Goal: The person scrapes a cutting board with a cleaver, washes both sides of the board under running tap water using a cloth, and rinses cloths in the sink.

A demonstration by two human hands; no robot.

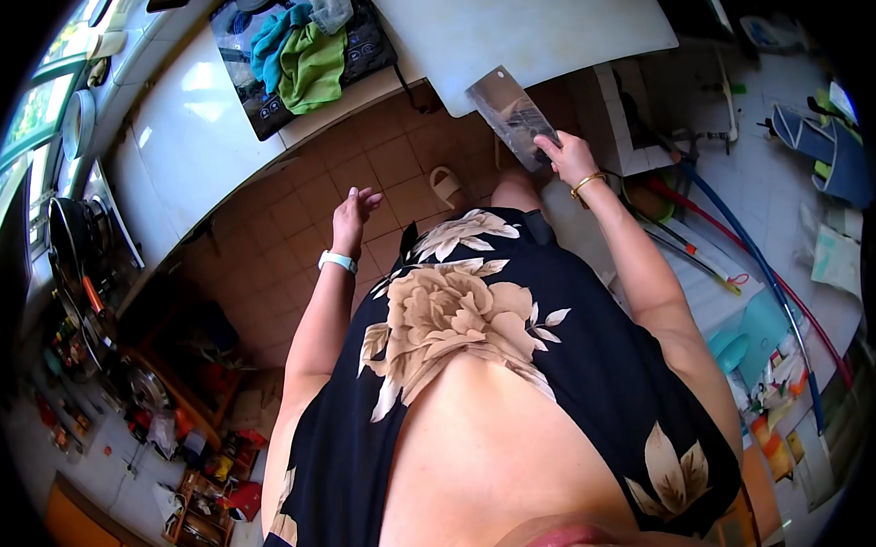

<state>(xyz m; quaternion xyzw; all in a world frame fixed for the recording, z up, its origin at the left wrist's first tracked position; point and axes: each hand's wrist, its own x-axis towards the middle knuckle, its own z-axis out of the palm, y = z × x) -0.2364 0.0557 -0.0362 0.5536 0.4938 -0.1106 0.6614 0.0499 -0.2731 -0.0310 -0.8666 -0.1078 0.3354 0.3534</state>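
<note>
My right hand is closed around the near end of a cleaver, whose handle is hidden by the fingers. The broad, shiny rectangular blade has a small hole near its far corner. It slants up and left, in front of the edge of the white countertop. My left hand hangs over the tiled floor, holding nothing, its fingers loosely bent and apart.
Green and teal cloths lie on a black cooktop at upper left. Mops and poles lean at right. A slipper is on the floor. Pans hang at left.
</note>
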